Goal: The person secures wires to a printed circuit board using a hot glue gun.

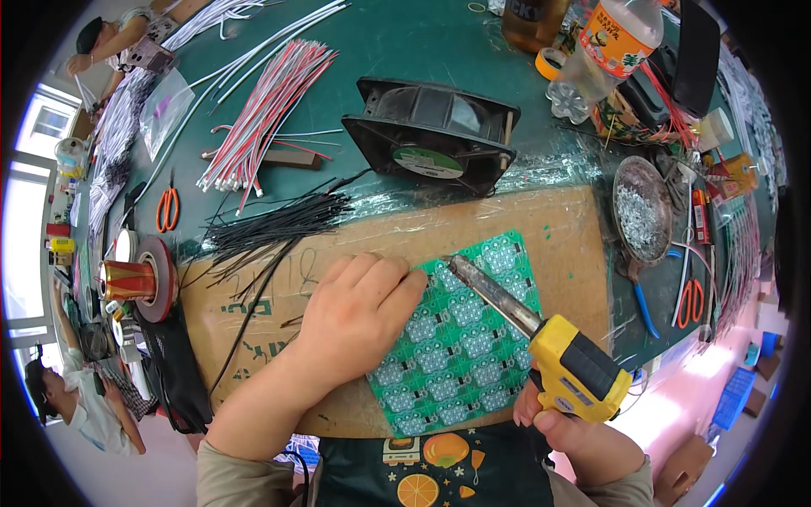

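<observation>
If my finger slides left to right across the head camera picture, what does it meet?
Person in a light shirt → orange-handled scissors near the left → left hand → yellow-and-black soldering gun → orange-handled scissors near the right → blue crate.

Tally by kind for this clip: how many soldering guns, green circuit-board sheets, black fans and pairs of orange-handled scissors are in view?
Soldering gun: 1
Green circuit-board sheet: 1
Black fan: 1
Orange-handled scissors: 2
Total: 5
</observation>
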Available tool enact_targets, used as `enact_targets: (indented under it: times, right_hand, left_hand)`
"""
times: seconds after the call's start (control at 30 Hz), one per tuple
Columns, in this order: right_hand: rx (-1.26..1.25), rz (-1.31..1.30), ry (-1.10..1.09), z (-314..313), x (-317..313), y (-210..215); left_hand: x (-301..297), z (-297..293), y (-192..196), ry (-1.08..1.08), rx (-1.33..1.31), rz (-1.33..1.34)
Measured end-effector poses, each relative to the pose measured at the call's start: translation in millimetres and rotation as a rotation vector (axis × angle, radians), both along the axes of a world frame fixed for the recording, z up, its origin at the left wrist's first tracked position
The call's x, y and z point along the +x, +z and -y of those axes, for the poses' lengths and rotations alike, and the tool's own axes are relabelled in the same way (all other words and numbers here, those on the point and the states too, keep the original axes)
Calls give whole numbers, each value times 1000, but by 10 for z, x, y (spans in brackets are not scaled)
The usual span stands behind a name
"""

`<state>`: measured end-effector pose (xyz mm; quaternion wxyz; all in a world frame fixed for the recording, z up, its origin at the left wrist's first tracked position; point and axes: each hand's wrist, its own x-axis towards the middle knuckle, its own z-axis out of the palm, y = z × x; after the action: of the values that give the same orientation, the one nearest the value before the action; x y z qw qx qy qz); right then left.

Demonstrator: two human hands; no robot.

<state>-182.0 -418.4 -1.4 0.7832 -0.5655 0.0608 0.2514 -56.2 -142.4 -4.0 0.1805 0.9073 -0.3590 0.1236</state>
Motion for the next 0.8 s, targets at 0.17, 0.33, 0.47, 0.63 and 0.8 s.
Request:
enact_targets:
  times: [0.17,0.33,0.47,0.63,0.8]
  right_hand:
    - [2,-56,59,23,-2,-38]
    - [-87,-24,128,81,-62,-82]
    - [-121,-25,44,1,19,12]
    - [-80,-80,10,-15,36,76]
    - [-34,-112,11,-8,37,64]
  left_hand:
    - [5,-4,-29,-10,-16,12]
    - [-8,-9,-45,8,-20,14]
    - [-9,-4,-30,7,-10,8]
    - [1,4,-61,15,-60,9]
    - [-11,20,-66,35,-89,21]
